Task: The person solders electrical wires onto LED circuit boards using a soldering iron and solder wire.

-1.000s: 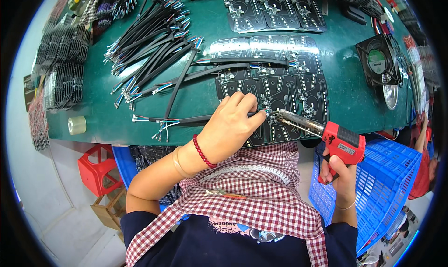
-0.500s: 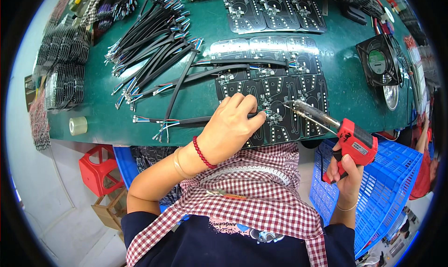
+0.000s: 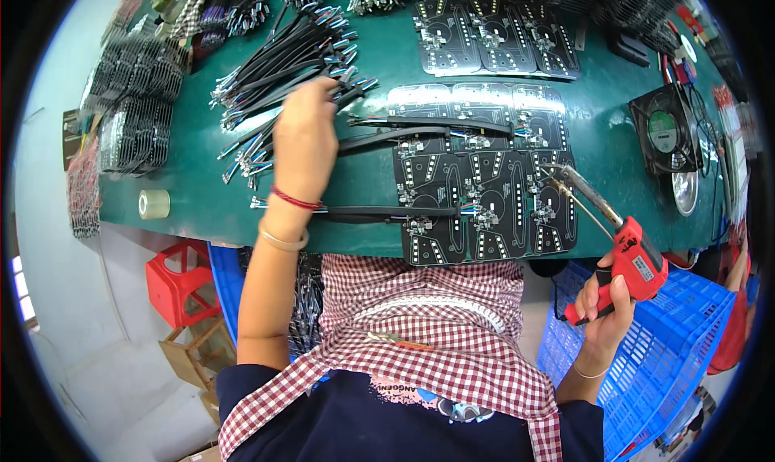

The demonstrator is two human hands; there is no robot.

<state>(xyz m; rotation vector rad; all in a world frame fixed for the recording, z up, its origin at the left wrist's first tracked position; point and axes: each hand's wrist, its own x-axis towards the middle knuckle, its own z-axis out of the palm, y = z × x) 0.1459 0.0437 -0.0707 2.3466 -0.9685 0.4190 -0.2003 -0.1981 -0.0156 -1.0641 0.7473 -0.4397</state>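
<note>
My left hand (image 3: pixel 305 143) is over the pile of black cables (image 3: pixel 278 78), its fingers curled and pressed together on them. What it grips is hidden. My right hand (image 3: pixel 607 310) grips a red and black soldering gun (image 3: pixel 638 260) with a thin feed tube beside its barrel. The gun's tip hovers at the right column of the black circuit boards (image 3: pixel 498 191). One cable (image 3: pixel 379 212) lies across the near row, its wire ends at the middle board. Two more cables (image 3: pixel 452 123) stretch over the far row.
Another board panel (image 3: pixel 494 38) lies at the back. A small fan (image 3: pixel 663 131) stands at the right, above a blue crate (image 3: pixel 670 325). Stacked boards (image 3: pixel 136 135) and a tape roll (image 3: pixel 154 204) are on the left, with a red stool (image 3: pixel 182 284) below.
My left hand has left the cable at the near boards and moved left and away to the pile. The soldering gun has shifted right, off the middle board. The whole view has shifted slightly.
</note>
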